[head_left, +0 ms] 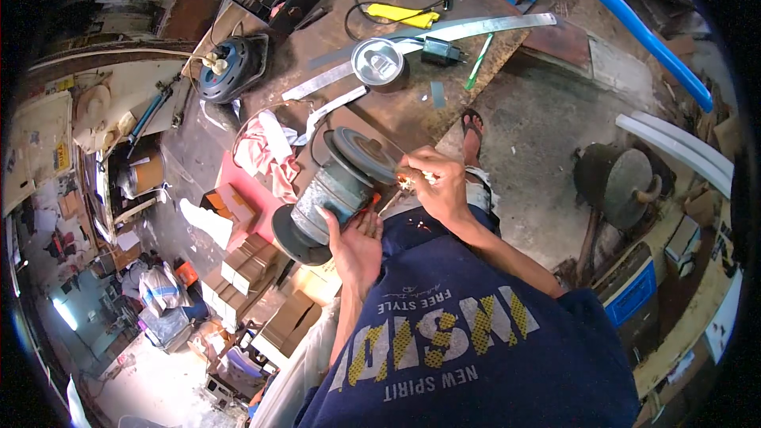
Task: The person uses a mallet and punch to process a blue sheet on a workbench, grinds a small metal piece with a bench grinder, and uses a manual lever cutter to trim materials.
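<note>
Largest first: brown workbench (416, 111) ahead of us. On its near side, before our body, grey-green cylindrical motor (326, 204), dark disc at each end, set tilted. Left of our hands, pink cloth (265, 158), crumpled, beyond motor. Our left hand (357, 242) at motor's near side, thumb spread from fingers; we cannot tell whether it grips. Our right hand (440, 186) beside far disc, fingers curled round small gold-coloured pieces (418, 180). Farther off, round metal dish (377, 62).
</note>
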A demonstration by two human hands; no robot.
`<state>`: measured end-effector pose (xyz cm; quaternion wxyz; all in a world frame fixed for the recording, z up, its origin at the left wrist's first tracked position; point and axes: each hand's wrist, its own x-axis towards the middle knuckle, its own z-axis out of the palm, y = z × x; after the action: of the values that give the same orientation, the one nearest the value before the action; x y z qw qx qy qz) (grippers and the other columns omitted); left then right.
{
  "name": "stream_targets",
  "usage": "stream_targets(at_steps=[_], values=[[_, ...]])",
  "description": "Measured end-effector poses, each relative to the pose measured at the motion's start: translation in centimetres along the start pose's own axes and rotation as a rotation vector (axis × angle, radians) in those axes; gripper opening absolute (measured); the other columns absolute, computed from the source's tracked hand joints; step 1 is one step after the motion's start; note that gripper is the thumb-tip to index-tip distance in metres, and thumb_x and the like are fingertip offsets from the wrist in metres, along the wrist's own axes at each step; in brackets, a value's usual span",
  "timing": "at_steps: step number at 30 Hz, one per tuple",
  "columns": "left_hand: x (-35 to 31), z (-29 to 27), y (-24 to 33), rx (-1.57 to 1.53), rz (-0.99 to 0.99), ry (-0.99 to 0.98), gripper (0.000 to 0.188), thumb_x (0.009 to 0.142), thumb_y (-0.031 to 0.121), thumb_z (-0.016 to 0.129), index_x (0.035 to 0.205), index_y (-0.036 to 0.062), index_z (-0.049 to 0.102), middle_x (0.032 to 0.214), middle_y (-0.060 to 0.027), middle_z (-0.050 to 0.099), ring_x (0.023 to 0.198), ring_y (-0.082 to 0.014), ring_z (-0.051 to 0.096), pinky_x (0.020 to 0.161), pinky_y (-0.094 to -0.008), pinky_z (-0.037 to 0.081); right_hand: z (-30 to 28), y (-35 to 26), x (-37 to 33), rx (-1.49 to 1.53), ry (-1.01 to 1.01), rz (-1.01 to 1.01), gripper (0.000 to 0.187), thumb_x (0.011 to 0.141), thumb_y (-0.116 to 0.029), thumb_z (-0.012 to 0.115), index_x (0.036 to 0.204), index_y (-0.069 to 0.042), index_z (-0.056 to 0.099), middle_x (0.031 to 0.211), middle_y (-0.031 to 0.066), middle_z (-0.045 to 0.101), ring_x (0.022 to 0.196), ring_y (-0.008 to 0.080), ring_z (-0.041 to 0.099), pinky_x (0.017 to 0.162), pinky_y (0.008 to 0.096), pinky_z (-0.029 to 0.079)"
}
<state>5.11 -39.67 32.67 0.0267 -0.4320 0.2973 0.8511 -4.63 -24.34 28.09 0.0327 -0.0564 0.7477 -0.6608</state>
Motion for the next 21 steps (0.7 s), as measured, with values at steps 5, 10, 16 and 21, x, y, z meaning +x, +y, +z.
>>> stream_targets(at_steps=[5,10,16,21], values=[[0.1,-0.3,-0.1,-0.001,-0.008,0.000,0.095,0.086,0.071,0.054,0.131,-0.0110,0.041,0.136,-0.0180,0.047,0.119,-0.0228,0.044,0.104,-0.0320,0.033,-0.3,-0.7,-0.5,0.047,0.032,0.051,0.008,0.079,-0.001,0.071,0.088,-0.001,0.073,0.083,0.0082,0.071,0.074,0.0207,0.066,0.066,0.0307,0.048],[0.1,-0.6,-0.1,0.013,-0.017,0.016,0.097,0.085,0.072,0.054,0.134,-0.0111,0.039,0.139,-0.0183,0.046,0.121,-0.0236,0.042,0.105,-0.0325,0.031,-0.2,-0.2,0.5,0.002,0.125,-0.052,0.011,0.079,0.002,0.070,0.089,-0.001,0.073,0.084,0.0084,0.071,0.075,0.0206,0.067,0.067,0.0298,0.048],[-0.2,-0.2,0.0,0.032,-0.004,0.018,0.096,0.086,0.071,0.055,0.134,-0.0108,0.039,0.139,-0.0172,0.046,0.123,-0.0229,0.042,0.104,-0.0320,0.031,0.5,-0.1,-0.4,-0.020,0.040,0.005,0.026,0.078,0.014,0.055,0.094,0.004,0.072,0.088,0.0103,0.071,0.073,0.0148,0.065,0.062,0.0266,0.048],[-0.1,0.4,0.2,-0.063,-0.013,0.026,0.087,0.087,0.067,0.058,0.132,-0.0064,0.045,0.135,-0.0134,0.050,0.117,-0.0202,0.046,0.098,-0.0300,0.035,0.5,0.4,-0.6,-0.069,0.037,-0.021,0.029,0.077,0.015,0.055,0.097,0.004,0.072,0.089,0.0102,0.071,0.073,0.0138,0.065,0.061,0.0264,0.049]])
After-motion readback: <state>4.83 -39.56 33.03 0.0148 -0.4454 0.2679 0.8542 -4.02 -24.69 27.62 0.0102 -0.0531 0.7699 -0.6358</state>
